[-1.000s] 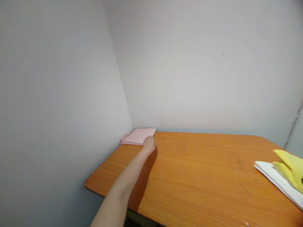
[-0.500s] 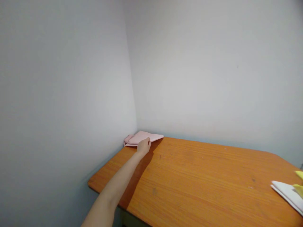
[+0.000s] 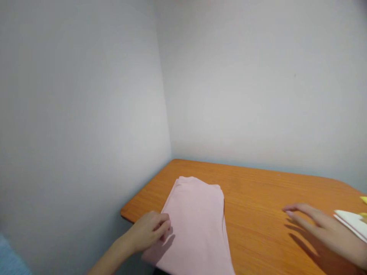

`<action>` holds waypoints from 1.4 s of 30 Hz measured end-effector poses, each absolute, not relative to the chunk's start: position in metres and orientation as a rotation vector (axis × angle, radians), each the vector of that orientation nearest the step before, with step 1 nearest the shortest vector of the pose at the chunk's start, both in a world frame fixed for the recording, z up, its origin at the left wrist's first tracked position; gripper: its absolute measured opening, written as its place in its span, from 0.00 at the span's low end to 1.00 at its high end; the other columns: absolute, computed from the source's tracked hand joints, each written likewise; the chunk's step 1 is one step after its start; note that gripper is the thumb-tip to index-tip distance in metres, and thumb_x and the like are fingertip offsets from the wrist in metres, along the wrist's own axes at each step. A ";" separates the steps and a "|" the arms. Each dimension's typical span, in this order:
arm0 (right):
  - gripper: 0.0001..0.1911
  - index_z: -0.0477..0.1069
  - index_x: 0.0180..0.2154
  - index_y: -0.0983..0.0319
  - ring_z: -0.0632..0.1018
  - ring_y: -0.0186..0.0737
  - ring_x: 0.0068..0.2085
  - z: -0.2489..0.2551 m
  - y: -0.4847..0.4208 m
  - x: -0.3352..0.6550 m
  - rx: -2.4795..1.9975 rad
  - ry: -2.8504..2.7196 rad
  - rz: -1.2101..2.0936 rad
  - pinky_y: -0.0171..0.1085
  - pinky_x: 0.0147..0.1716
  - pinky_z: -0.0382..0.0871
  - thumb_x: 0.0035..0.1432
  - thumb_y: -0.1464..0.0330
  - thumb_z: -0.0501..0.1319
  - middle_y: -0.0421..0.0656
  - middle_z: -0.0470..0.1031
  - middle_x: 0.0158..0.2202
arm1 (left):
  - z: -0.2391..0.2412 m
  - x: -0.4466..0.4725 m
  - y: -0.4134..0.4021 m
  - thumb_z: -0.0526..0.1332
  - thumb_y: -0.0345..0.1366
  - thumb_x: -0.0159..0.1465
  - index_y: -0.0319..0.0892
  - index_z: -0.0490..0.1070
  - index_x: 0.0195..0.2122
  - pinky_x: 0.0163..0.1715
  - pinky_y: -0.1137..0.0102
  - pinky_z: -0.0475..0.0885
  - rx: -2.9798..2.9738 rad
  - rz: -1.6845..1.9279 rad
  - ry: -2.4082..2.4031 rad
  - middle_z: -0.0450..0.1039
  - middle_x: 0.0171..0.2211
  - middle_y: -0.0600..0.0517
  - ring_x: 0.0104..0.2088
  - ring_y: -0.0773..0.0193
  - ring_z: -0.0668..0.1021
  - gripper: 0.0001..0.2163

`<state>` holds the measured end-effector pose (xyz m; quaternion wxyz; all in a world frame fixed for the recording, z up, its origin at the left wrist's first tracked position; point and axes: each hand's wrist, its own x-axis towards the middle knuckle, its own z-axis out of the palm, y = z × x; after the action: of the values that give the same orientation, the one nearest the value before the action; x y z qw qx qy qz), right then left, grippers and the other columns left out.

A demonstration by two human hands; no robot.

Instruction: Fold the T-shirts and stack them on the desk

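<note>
A folded pink cloth [image 3: 197, 221] lies on the orange wooden table [image 3: 258, 191], near the front left edge. My left hand [image 3: 149, 231] is closed in a pinch on the cloth's left edge. My right hand [image 3: 321, 229] hovers over the table to the right, fingers stretched out and pointing left, holding nothing. It is apart from the pink cloth and next to a white folded cloth [image 3: 351, 223].
The table stands in a corner between two pale walls. At the right edge, a yellow cloth [image 3: 363, 200] shows partly above the white one. The table's left front corner is near my left hand.
The pink cloth has come from the far corner toward me, held by my left hand, and lies nearer the front edge. My right hand has entered from the right.
</note>
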<state>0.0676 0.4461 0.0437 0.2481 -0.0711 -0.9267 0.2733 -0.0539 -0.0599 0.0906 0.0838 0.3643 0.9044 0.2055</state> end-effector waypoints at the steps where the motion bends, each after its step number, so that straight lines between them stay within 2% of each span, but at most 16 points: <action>1: 0.19 0.76 0.35 0.53 0.76 0.52 0.45 0.034 0.426 0.054 -0.152 -2.592 0.806 0.48 0.47 0.69 0.58 0.49 0.54 0.54 0.76 0.42 | 0.094 -0.054 -0.059 0.48 0.38 0.70 0.42 0.72 0.29 0.32 0.73 0.64 1.106 0.568 2.745 0.76 0.28 0.54 0.30 0.65 0.76 0.17; 5: 0.23 0.73 0.47 0.61 0.72 0.52 0.51 0.013 0.344 -0.008 0.004 -2.701 0.683 0.48 0.53 0.63 0.62 0.55 0.49 0.53 0.73 0.49 | 0.097 -0.046 -0.039 0.53 0.38 0.69 0.44 0.74 0.41 0.44 0.71 0.66 1.388 0.530 2.761 0.75 0.42 0.51 0.43 0.62 0.75 0.10; 8: 0.24 0.69 0.54 0.65 0.69 0.51 0.54 0.018 0.310 -0.047 -0.006 -2.741 0.600 0.45 0.53 0.60 0.66 0.60 0.47 0.53 0.70 0.52 | 0.092 -0.033 -0.014 0.51 0.38 0.71 0.45 0.71 0.49 0.51 0.70 0.65 1.549 0.642 2.637 0.73 0.49 0.50 0.50 0.62 0.73 0.12; 12: 0.18 0.73 0.49 0.65 0.69 0.53 0.52 0.030 0.297 -0.074 -0.209 -2.896 0.511 0.43 0.49 0.60 0.63 0.63 0.55 0.53 0.71 0.49 | 0.082 -0.020 0.012 0.49 0.37 0.71 0.45 0.71 0.48 0.51 0.69 0.65 1.565 0.745 2.564 0.74 0.47 0.50 0.49 0.62 0.73 0.12; 15: 0.13 0.74 0.42 0.65 0.69 0.54 0.49 0.035 0.283 -0.067 -0.256 -2.924 0.496 0.43 0.46 0.61 0.57 0.67 0.59 0.52 0.72 0.45 | 0.072 -0.022 0.021 0.49 0.40 0.71 0.44 0.72 0.42 0.46 0.69 0.67 1.417 0.895 2.588 0.75 0.43 0.49 0.45 0.60 0.74 0.13; 17: 0.09 0.73 0.38 0.63 0.70 0.51 0.47 0.036 0.264 -0.048 -0.106 -2.874 0.533 0.42 0.44 0.60 0.54 0.71 0.58 0.49 0.72 0.42 | 0.064 -0.030 0.025 0.47 0.45 0.71 0.43 0.71 0.40 0.40 0.69 0.68 1.242 1.076 2.547 0.75 0.38 0.48 0.39 0.61 0.76 0.16; 20: 0.10 0.70 0.36 0.62 0.70 0.46 0.44 0.038 0.227 -0.007 0.310 -2.704 0.798 0.40 0.44 0.62 0.49 0.74 0.57 0.45 0.72 0.39 | 0.050 -0.043 0.033 0.43 0.52 0.70 0.42 0.67 0.38 0.28 0.70 0.66 0.952 1.314 2.369 0.71 0.26 0.52 0.26 0.63 0.73 0.21; 23: 0.11 0.69 0.40 0.62 0.72 0.43 0.43 0.039 0.200 0.024 0.524 -2.580 1.258 0.38 0.45 0.64 0.52 0.72 0.57 0.45 0.73 0.41 | 0.038 -0.051 0.043 0.50 0.53 0.66 0.43 0.62 0.34 0.28 0.71 0.64 0.856 1.378 2.358 0.67 0.25 0.55 0.26 0.65 0.71 0.18; 25: 0.08 0.70 0.36 0.62 0.73 0.42 0.40 0.038 0.197 0.031 0.469 -2.560 1.479 0.38 0.41 0.66 0.59 0.66 0.54 0.45 0.74 0.38 | 0.035 -0.050 0.046 0.53 0.50 0.65 0.43 0.61 0.30 0.30 0.72 0.62 0.894 1.362 2.417 0.66 0.26 0.56 0.29 0.65 0.69 0.15; 27: 0.14 0.68 0.31 0.62 0.73 0.40 0.33 0.035 0.206 0.027 0.337 -2.555 1.667 0.36 0.33 0.66 0.62 0.60 0.51 0.44 0.72 0.30 | 0.035 -0.047 0.047 0.52 0.46 0.65 0.43 0.59 0.27 0.30 0.72 0.61 0.909 1.370 2.425 0.63 0.26 0.56 0.30 0.65 0.68 0.14; 31: 0.20 0.63 0.29 0.62 0.70 0.33 0.23 0.030 0.226 0.015 0.004 -2.568 2.087 0.32 0.22 0.65 0.58 0.51 0.58 0.39 0.67 0.23 | 0.038 -0.036 0.045 0.50 0.46 0.65 0.44 0.57 0.26 0.29 0.71 0.60 0.854 1.499 2.320 0.59 0.24 0.57 0.28 0.66 0.65 0.14; 35: 0.20 0.63 0.33 0.62 0.67 0.31 0.15 0.032 0.222 0.017 -0.093 -2.604 2.263 0.29 0.13 0.61 0.59 0.50 0.57 0.38 0.68 0.21 | 0.039 -0.023 0.045 0.53 0.49 0.64 0.42 0.60 0.25 0.28 0.71 0.59 0.896 1.565 2.195 0.60 0.23 0.56 0.27 0.66 0.65 0.17; 39: 0.12 0.62 0.32 0.62 0.70 0.32 0.15 0.031 0.216 0.023 -0.108 -2.445 2.328 0.25 0.10 0.54 0.54 0.59 0.56 0.40 0.71 0.20 | 0.036 -0.013 0.041 0.61 0.53 0.59 0.42 0.61 0.24 0.23 0.74 0.57 0.660 1.775 1.992 0.59 0.20 0.59 0.22 0.70 0.63 0.19; 42: 0.09 0.60 0.27 0.61 0.72 0.34 0.16 0.036 0.231 0.029 -0.203 -2.412 2.330 0.26 0.10 0.53 0.49 0.61 0.51 0.42 0.71 0.19 | 0.036 -0.011 0.029 0.63 0.52 0.56 0.43 0.66 0.31 0.26 0.73 0.64 0.295 2.111 1.741 0.69 0.25 0.56 0.25 0.67 0.71 0.17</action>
<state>0.0289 0.2306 0.0359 -0.1087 -0.0600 -0.7137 0.6893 -0.0109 0.0287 0.0364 0.1934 0.1050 0.6206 0.7526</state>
